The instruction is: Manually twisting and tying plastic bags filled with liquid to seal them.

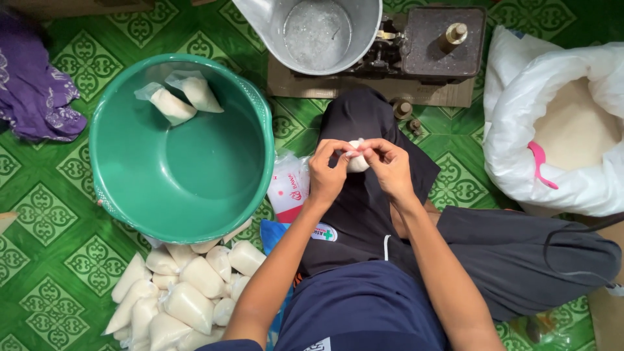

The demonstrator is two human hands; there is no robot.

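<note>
My left hand (327,172) and my right hand (388,168) meet above my lap, both pinching a small clear bag of white powder (357,161) held between the fingertips. Most of the bag is hidden by my fingers. I sit cross-legged in dark trousers on a green patterned floor. To my left stands a large green plastic basin (181,209) with two filled bags (182,97) lying against its far wall.
Several filled white bags (185,292) are piled on the floor below the basin. A stack of flat plastic bags (288,188) lies beside my knee. A balance scale with a metal pan (316,32) stands ahead. A big white sack of powder (565,123) with a pink scoop (541,166) sits right. Purple cloth (32,84) lies far left.
</note>
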